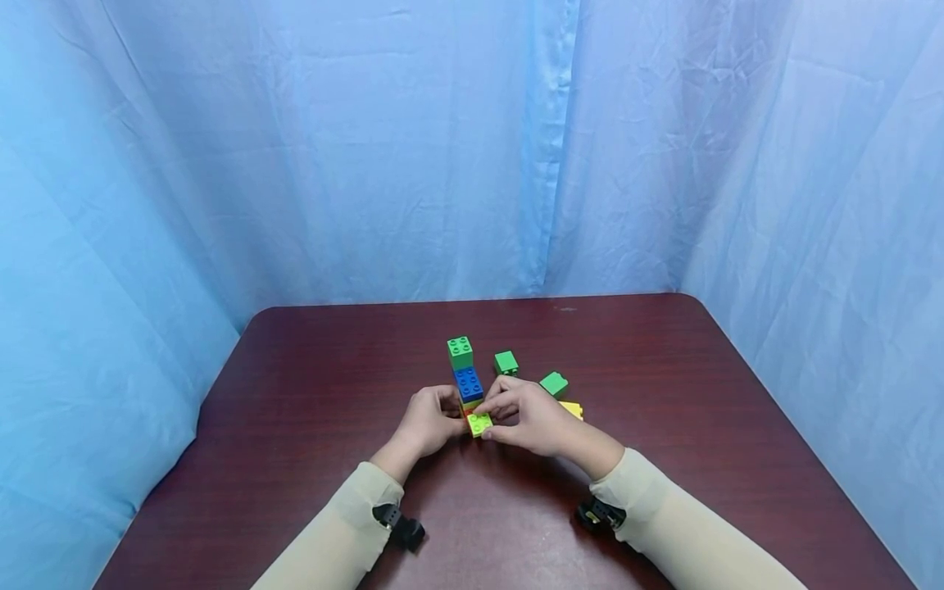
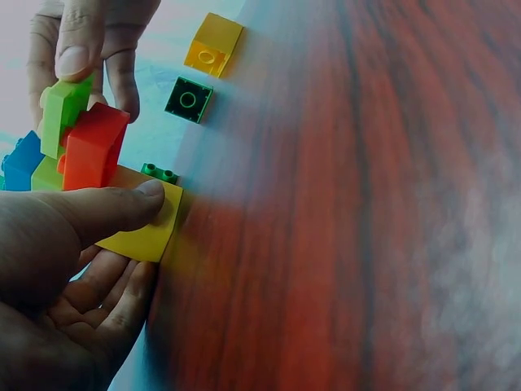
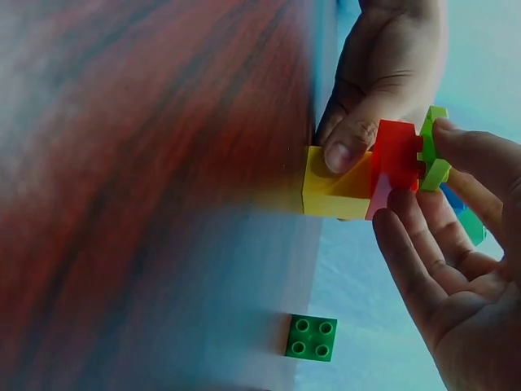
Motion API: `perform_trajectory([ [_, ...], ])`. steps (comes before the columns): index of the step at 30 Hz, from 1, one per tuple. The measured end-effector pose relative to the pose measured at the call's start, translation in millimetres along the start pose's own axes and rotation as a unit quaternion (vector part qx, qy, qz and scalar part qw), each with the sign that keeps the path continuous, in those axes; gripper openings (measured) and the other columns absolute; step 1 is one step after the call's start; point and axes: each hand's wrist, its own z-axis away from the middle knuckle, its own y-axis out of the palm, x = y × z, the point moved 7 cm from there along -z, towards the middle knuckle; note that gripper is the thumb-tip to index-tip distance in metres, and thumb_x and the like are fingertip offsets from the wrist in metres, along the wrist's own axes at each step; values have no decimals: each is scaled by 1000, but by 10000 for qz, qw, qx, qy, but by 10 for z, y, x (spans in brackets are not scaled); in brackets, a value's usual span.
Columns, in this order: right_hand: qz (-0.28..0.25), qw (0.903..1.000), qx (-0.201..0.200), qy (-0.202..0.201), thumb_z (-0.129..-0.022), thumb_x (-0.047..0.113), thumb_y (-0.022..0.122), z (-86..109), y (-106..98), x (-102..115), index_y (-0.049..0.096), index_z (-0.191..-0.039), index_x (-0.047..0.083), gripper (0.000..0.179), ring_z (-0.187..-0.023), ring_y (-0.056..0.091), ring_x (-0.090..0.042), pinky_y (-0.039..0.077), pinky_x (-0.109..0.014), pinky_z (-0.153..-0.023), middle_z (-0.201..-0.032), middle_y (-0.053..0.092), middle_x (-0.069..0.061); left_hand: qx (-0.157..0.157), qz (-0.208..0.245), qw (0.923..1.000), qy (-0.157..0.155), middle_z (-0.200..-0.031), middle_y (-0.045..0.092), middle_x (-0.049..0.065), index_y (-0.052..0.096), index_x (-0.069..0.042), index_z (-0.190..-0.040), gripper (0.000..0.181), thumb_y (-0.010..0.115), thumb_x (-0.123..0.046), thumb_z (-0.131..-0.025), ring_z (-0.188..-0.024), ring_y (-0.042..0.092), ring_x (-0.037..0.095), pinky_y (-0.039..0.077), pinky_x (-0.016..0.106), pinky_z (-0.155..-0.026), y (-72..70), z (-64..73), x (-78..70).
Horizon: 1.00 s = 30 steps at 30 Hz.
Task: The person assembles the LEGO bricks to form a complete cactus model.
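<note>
A stepped build of toy building bricks stands near the middle of the table. Its yellow brick (image 3: 330, 199) is at the bottom, under a red brick (image 3: 396, 151) and a lime green brick (image 1: 479, 425). A blue brick (image 1: 468, 383) and a green brick (image 1: 460, 352) stand on its far side. My left hand (image 1: 428, 422) grips the bottom yellow brick, thumb on one face and fingers opposite. With thumb and finger, my right hand (image 1: 534, 418) pinches the lime green brick on top of the red one. Some studs show between those two in the right wrist view.
Right of the build lie two loose green bricks (image 1: 506, 362) and a loose yellow brick (image 1: 571, 410), the last partly hidden behind my right hand. The dark red wooden table (image 1: 332, 352) has light blue curtains (image 1: 413, 164) behind and at its sides.
</note>
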Motion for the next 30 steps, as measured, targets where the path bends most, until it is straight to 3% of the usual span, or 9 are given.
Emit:
perform_trajectory([
  [11, 510, 9984, 92, -240, -90, 14, 85, -37, 24, 18, 81, -115, 19, 25, -98, 66, -23, 62, -35, -83, -104, 58, 7, -8, 31, 10000, -33, -91, 76, -1, 77, -11, -96, 20, 88, -2, -81, -88, 71, 13, 60, 34, -79, -11, -8, -8],
  [15, 519, 9983, 101, -258, -90, 13, 84, -48, 32, 12, 81, -115, 19, 25, -98, 66, -20, 62, -33, -83, -104, 58, 7, -9, 52, 10000, -22, -92, 76, -1, 77, -11, -96, 20, 87, -2, -81, -88, 71, 13, 60, 33, -79, -10, -10, -10],
  [21, 634, 9979, 79, -93, -90, 15, 84, -33, 44, -4, 80, -114, 23, 25, -101, 64, -11, 60, -29, -87, -103, 57, 5, -15, 69, 10000, -1, -92, 76, -1, 78, -10, -97, 21, 88, -2, -80, -89, 72, 13, 60, 33, -79, -8, -9, -6],
  [30, 464, 9988, 83, 106, -91, 14, 84, -12, 53, -5, 80, -114, 21, 24, -100, 64, -21, 60, -29, -86, -104, 58, 0, -22, -19, 10000, 70, -91, 76, -1, 77, -10, -96, 21, 89, -2, -80, -86, 71, 12, 60, 32, -77, -6, -3, -4],
])
